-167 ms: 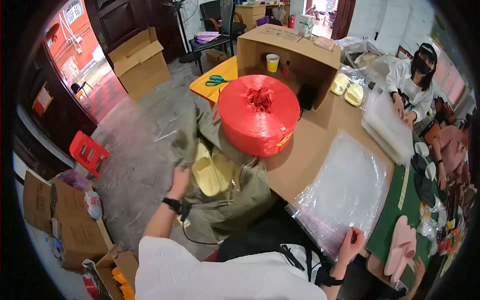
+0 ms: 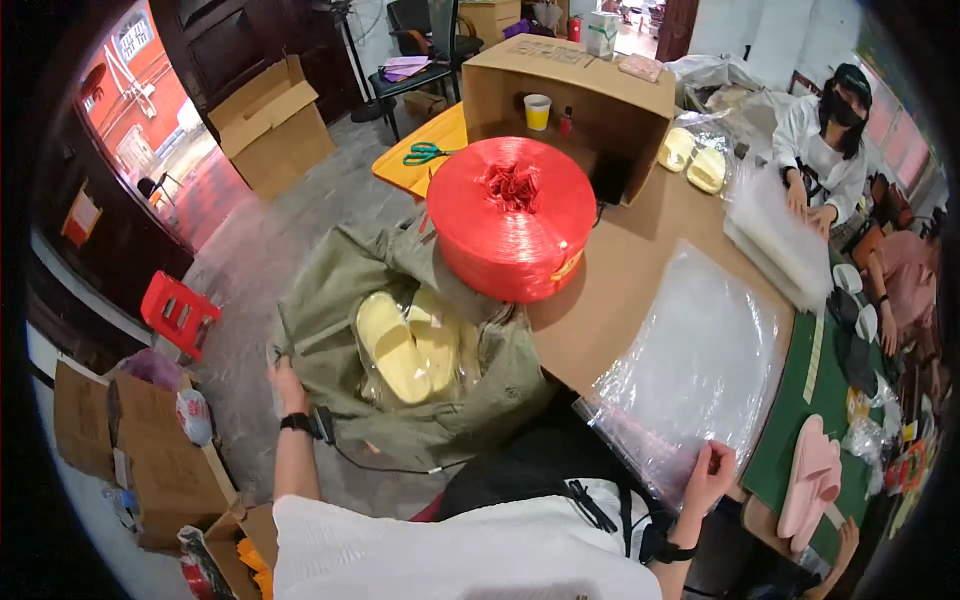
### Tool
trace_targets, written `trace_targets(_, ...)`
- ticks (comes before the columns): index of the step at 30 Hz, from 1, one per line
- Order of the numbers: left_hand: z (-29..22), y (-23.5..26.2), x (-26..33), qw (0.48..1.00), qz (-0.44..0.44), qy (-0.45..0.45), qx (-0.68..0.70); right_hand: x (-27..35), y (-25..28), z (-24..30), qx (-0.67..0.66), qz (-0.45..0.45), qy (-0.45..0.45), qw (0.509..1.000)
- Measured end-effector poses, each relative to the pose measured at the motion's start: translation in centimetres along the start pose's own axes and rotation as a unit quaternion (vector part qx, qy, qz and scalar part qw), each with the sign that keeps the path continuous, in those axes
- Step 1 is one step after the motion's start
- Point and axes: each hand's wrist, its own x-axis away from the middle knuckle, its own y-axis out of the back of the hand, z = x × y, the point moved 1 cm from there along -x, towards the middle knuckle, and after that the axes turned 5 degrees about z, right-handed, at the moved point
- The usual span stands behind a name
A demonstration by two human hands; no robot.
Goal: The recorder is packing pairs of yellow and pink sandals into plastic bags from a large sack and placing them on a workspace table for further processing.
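Note:
At the left, my left hand (image 2: pixel 287 384) is closed on the rim of an olive-green woven sack (image 2: pixel 430 425), holding it wide. Inside the sack's mouth lies a pair of pale yellow slippers (image 2: pixel 395 347) in clear plastic wrap. My right hand (image 2: pixel 710 477) is at the near right corner of a stack of clear plastic bags (image 2: pixel 705 345) on the table. Its fingers are curled together against the bags; what lies between them is hidden. A large roll of shiny red plastic twine (image 2: pixel 512 245) stands on the table edge above the sack.
Behind the roll, a cardboard box (image 2: pixel 570 62) on its side holds a yellow-and-white cup (image 2: pixel 537 112). Scissors (image 2: pixel 425 154) lie on a yellow board. Across the table, a person (image 2: pixel 830 140) handles more clear bags. Pink slippers (image 2: pixel 808 480) rest on a green mat. A red stool (image 2: pixel 178 312) stands left.
My left hand has swung left and toward me, drawing the sack's rim out, so its mouth is wider and the yellow slippers show more fully. My right hand stays by the bags.

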Motion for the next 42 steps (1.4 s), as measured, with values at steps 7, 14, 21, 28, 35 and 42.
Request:
trace_targets(7,-0.2,-7.1,4.0,0.903,0.138,-0.190,-0.360,0.3,-0.3,-1.0,0.046,0.001,0.006,0.999)
trace_targets(14,-2.6,-8.0,4.4,0.833,-0.049,-0.216,-0.507,0.1,-0.4,0.5,0.043,-0.001,0.018,0.999)
trace_targets(21,6.0,-19.4,14.4,0.661,0.444,-0.137,-0.589,0.1,-0.7,0.3,0.058,-0.016,0.029,0.998)
trace_targets(28,13.2,-16.5,9.1,0.652,0.444,-0.045,-0.613,0.4,-0.2,0.7,0.075,-0.010,0.037,0.996)
trace_targets(35,14.2,-5.3,2.7,0.605,0.395,0.072,-0.687,0.3,-0.9,0.7,0.073,-0.018,0.034,0.997)
trace_targets(42,16.1,-5.0,8.9,0.527,0.548,-0.100,-0.641,0.2,-0.7,0.8,0.064,-0.004,0.048,0.997)
